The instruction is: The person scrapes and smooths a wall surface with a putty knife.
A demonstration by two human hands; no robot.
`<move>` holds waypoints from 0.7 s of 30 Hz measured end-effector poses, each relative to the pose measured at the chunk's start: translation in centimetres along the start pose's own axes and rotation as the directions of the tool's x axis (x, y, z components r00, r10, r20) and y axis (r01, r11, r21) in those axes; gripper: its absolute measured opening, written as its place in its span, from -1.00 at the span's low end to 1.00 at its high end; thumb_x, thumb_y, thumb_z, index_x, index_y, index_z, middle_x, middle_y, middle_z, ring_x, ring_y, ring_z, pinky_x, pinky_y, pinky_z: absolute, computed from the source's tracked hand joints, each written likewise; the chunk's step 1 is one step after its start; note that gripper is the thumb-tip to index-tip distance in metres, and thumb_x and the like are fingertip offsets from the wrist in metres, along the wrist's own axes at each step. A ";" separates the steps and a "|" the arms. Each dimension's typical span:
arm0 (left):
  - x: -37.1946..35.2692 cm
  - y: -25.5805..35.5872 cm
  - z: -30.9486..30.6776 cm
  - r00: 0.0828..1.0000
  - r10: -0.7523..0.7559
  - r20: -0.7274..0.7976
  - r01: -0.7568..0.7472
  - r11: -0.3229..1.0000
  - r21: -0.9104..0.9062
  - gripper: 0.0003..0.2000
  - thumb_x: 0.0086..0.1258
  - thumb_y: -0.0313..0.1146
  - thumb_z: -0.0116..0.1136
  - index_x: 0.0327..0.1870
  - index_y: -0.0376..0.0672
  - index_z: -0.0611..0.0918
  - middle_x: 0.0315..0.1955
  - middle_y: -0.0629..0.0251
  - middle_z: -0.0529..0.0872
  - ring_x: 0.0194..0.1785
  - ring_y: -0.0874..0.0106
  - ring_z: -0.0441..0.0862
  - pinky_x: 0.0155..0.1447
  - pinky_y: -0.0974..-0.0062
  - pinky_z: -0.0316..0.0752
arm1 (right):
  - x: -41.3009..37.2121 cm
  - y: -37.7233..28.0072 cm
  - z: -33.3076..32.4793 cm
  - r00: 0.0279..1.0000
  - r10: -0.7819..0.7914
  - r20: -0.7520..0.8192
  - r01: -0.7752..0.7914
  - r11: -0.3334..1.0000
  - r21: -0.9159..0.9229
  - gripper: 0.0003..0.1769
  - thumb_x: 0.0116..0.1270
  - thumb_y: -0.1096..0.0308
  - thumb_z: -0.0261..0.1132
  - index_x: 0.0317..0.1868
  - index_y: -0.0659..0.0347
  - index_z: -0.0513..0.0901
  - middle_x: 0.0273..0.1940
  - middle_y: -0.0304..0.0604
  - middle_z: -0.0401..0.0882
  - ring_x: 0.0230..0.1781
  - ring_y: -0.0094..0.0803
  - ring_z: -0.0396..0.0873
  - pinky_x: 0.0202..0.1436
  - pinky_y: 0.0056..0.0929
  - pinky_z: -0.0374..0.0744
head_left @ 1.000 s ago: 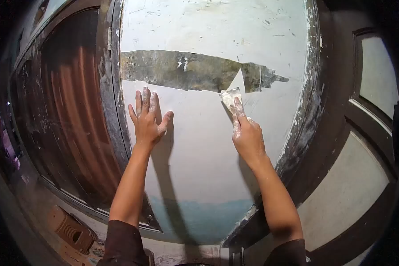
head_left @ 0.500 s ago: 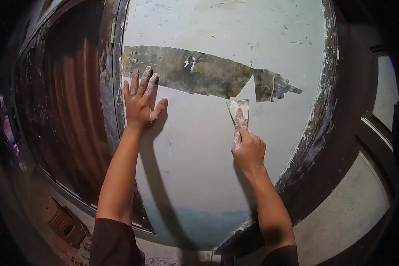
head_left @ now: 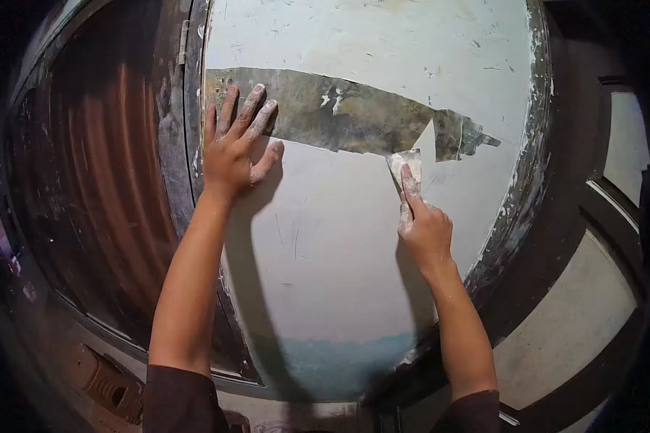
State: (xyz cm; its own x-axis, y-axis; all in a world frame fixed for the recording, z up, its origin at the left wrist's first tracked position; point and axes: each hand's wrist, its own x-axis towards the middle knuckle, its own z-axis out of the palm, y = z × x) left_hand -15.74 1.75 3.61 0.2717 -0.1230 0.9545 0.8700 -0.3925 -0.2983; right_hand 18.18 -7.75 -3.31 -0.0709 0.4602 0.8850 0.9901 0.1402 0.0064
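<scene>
My right hand point(head_left: 427, 229) grips a putty knife point(head_left: 406, 164), its index finger stretched along the whitened blade. The blade's edge meets the lower border of a dark bare strip point(head_left: 354, 119) on the white-painted panel point(head_left: 339, 238). Just right of the blade, a pointed sliver of white coating point(head_left: 427, 141) juts up into the strip. On the left, my left hand point(head_left: 238, 151) lies against the panel with fingers spread, over the strip's left end and the white surface below. White dust coats the fingers of both hands.
A worn dark wooden frame point(head_left: 184, 101) borders the panel on the left, beside brown wood point(head_left: 115, 166). Another chipped edge point(head_left: 531, 130) runs down the right side. A brown plastic item point(head_left: 108, 382) sits low on the left. Blue-green paint point(head_left: 347, 361) shows at the panel's bottom.
The view has shifted slightly. My left hand has moved a little up the panel, fingers still spread. My right hand and the putty knife appear slightly farther right in view, still at the strip's lower border.
</scene>
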 end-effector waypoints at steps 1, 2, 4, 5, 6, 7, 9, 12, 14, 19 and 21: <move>0.0 0.1 0.0 1.000 0.000 -0.004 0.000 1.000 -0.010 -0.41 0.41 0.00 0.26 0.48 0.14 0.58 0.60 0.37 0.39 0.71 0.10 0.13 0.69 -0.11 -0.12 | 0.3 -0.1 -0.1 1.000 -0.014 -0.016 0.014 1.000 -0.003 -0.12 0.29 0.42 0.27 0.63 -0.31 0.32 -0.51 -0.01 0.67 -0.49 0.09 0.67 -0.34 0.12 0.61; 0.0 0.2 -0.1 1.000 -0.011 -0.009 0.010 1.000 -0.020 -0.41 0.41 0.01 0.27 0.48 0.15 0.58 0.60 0.38 0.40 0.71 0.10 0.14 0.69 -0.11 -0.11 | 0.3 -0.1 0.0 1.000 -0.010 -0.017 0.010 1.000 -0.011 -0.12 0.29 0.42 0.27 0.63 -0.31 0.32 -0.51 -0.01 0.67 -0.49 0.09 0.67 -0.34 0.12 0.61; -0.1 0.2 -0.1 1.000 -0.019 -0.019 0.018 0.999 -0.030 -0.43 0.41 0.03 0.28 0.45 0.15 0.61 0.59 0.42 0.41 0.70 0.13 0.16 0.69 -0.10 -0.10 | 0.2 -0.3 0.5 0.995 -0.030 -0.090 0.034 0.999 0.037 -0.11 0.29 0.42 0.26 0.62 -0.37 0.31 -0.48 -0.01 0.68 -0.47 0.10 0.67 -0.33 0.14 0.61; -0.1 0.1 0.0 1.000 -0.011 -0.023 0.010 0.999 -0.038 -0.43 0.41 0.03 0.28 0.45 0.15 0.61 0.59 0.42 0.41 0.70 0.13 0.16 0.69 -0.10 -0.10 | -0.1 -0.6 0.5 0.995 -0.021 -0.096 0.024 0.999 0.033 -0.11 0.29 0.42 0.26 0.62 -0.37 0.31 -0.48 -0.01 0.68 -0.47 0.10 0.67 -0.33 0.14 0.61; -0.3 0.1 0.1 0.999 -0.018 -0.036 0.017 0.999 -0.039 -0.44 0.41 0.02 0.27 0.44 0.16 0.61 0.58 0.43 0.42 0.70 0.15 0.17 0.70 -0.08 -0.10 | -0.5 -0.9 0.3 0.999 0.026 -0.048 -0.027 1.000 -0.005 -0.12 0.29 0.42 0.26 0.62 -0.38 0.33 -0.46 -0.01 0.69 -0.46 0.10 0.67 -0.33 0.14 0.61; -0.3 0.2 0.3 0.998 -0.032 -0.050 0.030 0.999 -0.037 -0.44 0.42 0.02 0.27 0.44 0.16 0.62 0.58 0.43 0.43 0.70 0.16 0.17 0.70 -0.07 -0.10 | -0.6 -1.1 0.1 0.998 0.068 -0.001 -0.068 0.997 -0.045 -0.13 0.29 0.42 0.26 0.61 -0.38 0.34 -0.45 -0.02 0.70 -0.45 0.09 0.68 -0.32 0.14 0.60; -0.4 0.2 0.3 0.998 -0.039 -0.054 0.037 0.999 -0.034 -0.45 0.42 0.02 0.27 0.42 0.15 0.63 0.57 0.45 0.44 0.69 0.18 0.19 0.71 -0.02 -0.11 | -0.2 -1.0 0.4 0.998 0.061 -0.013 -0.062 0.997 -0.037 -0.15 0.29 0.40 0.27 0.59 -0.40 0.37 -0.43 -0.01 0.71 -0.43 0.08 0.68 -0.31 0.14 0.60; -0.4 0.2 0.3 0.997 -0.034 -0.062 0.033 0.999 -0.018 -0.46 0.36 0.02 0.28 0.39 0.19 0.66 0.55 0.50 0.46 0.68 0.20 0.21 0.72 -0.02 -0.10 | 0.2 -0.1 1.1 0.998 -0.008 -0.066 0.003 0.998 -0.065 -0.15 0.31 0.38 0.28 0.59 -0.45 0.36 -0.42 -0.02 0.71 -0.43 0.06 0.69 -0.31 0.12 0.62; -0.3 0.4 0.4 0.997 -0.040 -0.069 0.039 0.999 -0.018 -0.45 0.36 0.01 0.28 0.40 0.18 0.64 0.56 0.49 0.45 0.68 0.19 0.20 0.72 -0.01 -0.12 | 0.2 -0.7 -0.4 0.999 0.005 -0.044 -0.007 0.999 -0.043 -0.33 0.45 0.30 0.30 0.54 -0.37 0.46 -0.42 0.02 0.73 -0.43 0.10 0.68 -0.29 0.08 0.60; -0.4 0.6 0.5 0.996 -0.035 -0.081 0.035 0.999 -0.001 -0.43 0.37 -0.05 0.26 0.43 0.14 0.62 0.56 0.44 0.45 0.68 0.17 0.21 0.71 0.01 -0.10 | 1.6 1.0 -0.6 0.995 -0.103 -0.005 0.101 0.987 -0.125 -0.17 0.36 0.30 0.29 0.59 -0.57 0.32 -0.44 -0.04 0.70 -0.42 0.03 0.70 -0.31 0.05 0.65; -0.6 0.6 0.5 0.997 -0.032 -0.072 0.032 0.999 -0.010 -0.44 0.37 -0.06 0.26 0.42 0.12 0.63 0.56 0.43 0.46 0.68 0.17 0.21 0.71 0.00 -0.10 | 1.6 0.9 -1.6 0.994 -0.103 0.026 0.106 0.983 -0.147 -0.16 0.35 0.30 0.28 0.59 -0.58 0.32 -0.45 -0.08 0.69 -0.43 0.00 0.70 -0.33 0.03 0.66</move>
State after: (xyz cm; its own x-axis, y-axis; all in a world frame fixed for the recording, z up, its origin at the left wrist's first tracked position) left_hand -15.19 2.05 2.88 0.2130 -0.1759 0.9611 0.8740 -0.4053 -0.2679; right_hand 19.20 -8.27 -1.18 -0.1758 0.4657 0.8673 0.9840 0.0574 0.1686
